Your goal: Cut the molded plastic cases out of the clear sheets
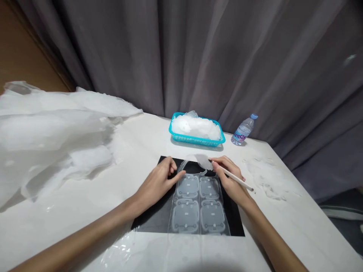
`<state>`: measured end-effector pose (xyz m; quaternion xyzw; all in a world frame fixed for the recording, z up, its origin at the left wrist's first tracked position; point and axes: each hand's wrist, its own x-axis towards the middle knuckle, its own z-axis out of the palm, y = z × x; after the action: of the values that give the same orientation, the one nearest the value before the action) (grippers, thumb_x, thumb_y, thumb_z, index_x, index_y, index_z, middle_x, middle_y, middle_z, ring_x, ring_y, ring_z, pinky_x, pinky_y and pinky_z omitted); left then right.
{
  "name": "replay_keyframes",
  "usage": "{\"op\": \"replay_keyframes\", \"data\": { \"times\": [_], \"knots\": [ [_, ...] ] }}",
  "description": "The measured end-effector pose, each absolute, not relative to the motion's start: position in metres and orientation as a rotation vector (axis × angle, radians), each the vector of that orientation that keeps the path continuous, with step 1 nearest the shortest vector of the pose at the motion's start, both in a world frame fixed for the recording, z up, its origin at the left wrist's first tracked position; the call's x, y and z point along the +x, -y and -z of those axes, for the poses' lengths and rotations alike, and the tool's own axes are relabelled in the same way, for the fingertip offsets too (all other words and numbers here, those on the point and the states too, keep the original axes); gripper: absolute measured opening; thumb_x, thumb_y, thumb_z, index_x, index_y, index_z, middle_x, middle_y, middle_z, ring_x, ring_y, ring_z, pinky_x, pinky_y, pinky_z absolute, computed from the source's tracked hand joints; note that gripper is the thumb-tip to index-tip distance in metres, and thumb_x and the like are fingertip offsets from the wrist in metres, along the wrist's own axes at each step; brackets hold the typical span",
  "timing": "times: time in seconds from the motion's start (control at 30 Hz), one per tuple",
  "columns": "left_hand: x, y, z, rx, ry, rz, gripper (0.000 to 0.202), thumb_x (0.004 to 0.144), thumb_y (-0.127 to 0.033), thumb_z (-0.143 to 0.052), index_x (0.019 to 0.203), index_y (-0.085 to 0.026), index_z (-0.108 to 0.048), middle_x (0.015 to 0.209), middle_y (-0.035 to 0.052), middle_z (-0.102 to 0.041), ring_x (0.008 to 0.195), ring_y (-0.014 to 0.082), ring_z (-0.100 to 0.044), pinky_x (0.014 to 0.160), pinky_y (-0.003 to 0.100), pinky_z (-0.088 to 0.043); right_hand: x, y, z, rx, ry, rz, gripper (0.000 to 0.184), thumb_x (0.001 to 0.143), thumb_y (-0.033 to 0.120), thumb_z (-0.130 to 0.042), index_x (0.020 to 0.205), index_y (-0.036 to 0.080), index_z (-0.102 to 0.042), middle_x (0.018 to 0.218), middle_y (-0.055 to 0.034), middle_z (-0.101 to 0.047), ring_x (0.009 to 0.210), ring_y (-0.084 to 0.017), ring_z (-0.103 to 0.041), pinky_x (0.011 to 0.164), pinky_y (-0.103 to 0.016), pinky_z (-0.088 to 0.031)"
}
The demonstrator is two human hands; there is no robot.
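A strip of translucent plastic with rounded-square moulded pieces (185, 216) lies over a black mat (153, 219) on the table. My left hand (162, 175) rests at the strip's upper left edge. Its fingers are loosely curled, the thumb is stretched onto the plastic, and it holds nothing. Between the thumb and fingers of my right hand (231, 175) is a slim white pen-like stick (236, 179), slanting down to the right. A loose translucent piece (203, 161) is at my right fingertips, above the strip's top end; whether they also grip it I cannot tell.
Beyond the mat stands a turquoise basket (195, 141) heaped with whitish translucent pieces (195, 126). A water bottle (244, 131) is to its right. Piled plastic sheeting (56, 139) covers the left side. Translucent scraps (268, 177) lie at right, before a grey curtain (193, 56).
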<state>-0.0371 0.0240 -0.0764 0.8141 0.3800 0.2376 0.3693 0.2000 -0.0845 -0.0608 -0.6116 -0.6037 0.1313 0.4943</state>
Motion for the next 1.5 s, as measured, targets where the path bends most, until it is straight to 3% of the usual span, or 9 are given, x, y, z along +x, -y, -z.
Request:
{"op": "replay_keyframes", "data": {
  "times": [0.17,0.37,0.47,0.53,0.67,0.8,0.97,1.17,1.5],
  "knots": [
    [-0.028,-0.010,0.064,1.553,-0.760,-0.440,0.062,0.099,-0.072,-0.042,0.085,-0.016,-0.066,0.073,0.0041,-0.068,0.072,0.0212,-0.066,0.071,0.033,-0.050,0.154,0.104,0.058,-1.352,1.577,-0.411,0.022,0.104,0.026,-0.054,0.117,0.024,-0.072,0.102,-0.0053,-0.071,0.093,-0.020,-0.067,0.084,-0.032,-0.052],
    [-0.024,-0.011,0.077,1.196,-0.559,-0.410,0.040,0.086,-0.050,-0.080,0.100,-0.013,-0.076,0.101,0.0095,-0.079,0.099,0.0253,-0.073,0.096,0.036,-0.052,0.169,0.113,0.043,-1.347,1.731,-0.580,0.034,0.109,0.035,-0.046,0.130,0.029,-0.072,0.099,-0.0045,-0.069,0.093,-0.021,-0.063,0.089,-0.037,-0.052],
    [-0.026,-0.013,0.081,1.124,-0.546,-0.393,0.040,0.087,-0.048,-0.080,0.107,-0.012,-0.077,0.111,0.0128,-0.080,0.106,0.0268,-0.073,0.101,0.039,-0.052,0.191,0.106,0.049,-1.465,1.579,-0.289,0.050,0.112,0.041,-0.030,0.115,0.029,-0.079,0.111,-0.0085,-0.066,0.110,-0.026,-0.058,0.103,-0.047,-0.046],
    [-0.026,-0.012,0.080,1.106,-0.534,-0.400,0.040,0.090,-0.047,-0.078,0.108,-0.012,-0.078,0.111,0.0135,-0.080,0.107,0.0264,-0.073,0.102,0.038,-0.052,0.195,0.100,0.059,-1.499,1.569,-0.262,0.045,0.111,0.042,-0.033,0.125,0.029,-0.074,0.124,-0.0099,-0.063,0.122,-0.027,-0.054,0.110,-0.050,-0.043],
    [-0.026,-0.007,0.078,1.073,-0.524,-0.439,0.037,0.090,-0.043,-0.079,0.109,-0.012,-0.078,0.107,0.0121,-0.080,0.102,0.0240,-0.074,0.097,0.035,-0.054,0.184,0.094,0.079,-1.474,1.676,-0.558,0.040,0.107,0.042,-0.048,0.143,0.029,-0.059,0.122,-0.0094,-0.063,0.115,-0.026,-0.057,0.103,-0.043,-0.048],
    [-0.025,-0.006,0.078,1.066,-0.539,-0.474,0.035,0.087,-0.042,-0.082,0.106,-0.011,-0.079,0.105,0.0116,-0.080,0.095,0.0212,-0.074,0.090,0.030,-0.054,0.178,0.094,0.080,-1.543,1.534,-0.664,0.027,0.097,0.045,-0.064,0.110,0.024,-0.074,0.091,-0.0032,-0.057,0.081,-0.020,-0.054,0.080,-0.034,-0.048],
    [-0.021,0.006,0.073,0.991,-0.566,-0.491,0.039,0.082,-0.043,-0.086,0.101,-0.010,-0.079,0.101,0.0122,-0.081,0.089,0.0198,-0.073,0.085,0.028,-0.054,0.176,0.093,0.080,-1.533,1.483,-0.620,0.023,0.094,0.043,-0.066,0.094,0.022,-0.074,0.080,-0.0007,-0.056,0.072,-0.018,-0.050,0.070,-0.031,-0.042],
    [-0.021,0.028,0.074,0.965,-0.608,-0.373,0.042,0.083,-0.048,-0.082,0.096,-0.009,-0.077,0.089,0.0106,-0.079,0.080,0.0178,-0.070,0.078,0.026,-0.053,0.167,0.083,0.090,-1.714,1.510,-0.347,0.016,0.095,0.025,-0.059,0.091,0.021,-0.073,0.087,-0.0047,-0.065,0.084,-0.022,-0.057,0.079,-0.035,-0.045],
    [-0.032,0.004,0.074,1.771,-0.638,-0.382,0.036,0.092,-0.051,-0.069,0.106,-0.019,-0.058,0.074,-0.0045,-0.057,0.065,0.0151,-0.053,0.060,0.024,-0.038,0.195,0.092,0.064,-1.484,1.678,-0.605,0.030,0.102,0.036,-0.059,0.127,0.026,-0.070,0.123,-0.0073,-0.070,0.101,-0.023,-0.059,0.096,-0.040,-0.047]
  ]
}}
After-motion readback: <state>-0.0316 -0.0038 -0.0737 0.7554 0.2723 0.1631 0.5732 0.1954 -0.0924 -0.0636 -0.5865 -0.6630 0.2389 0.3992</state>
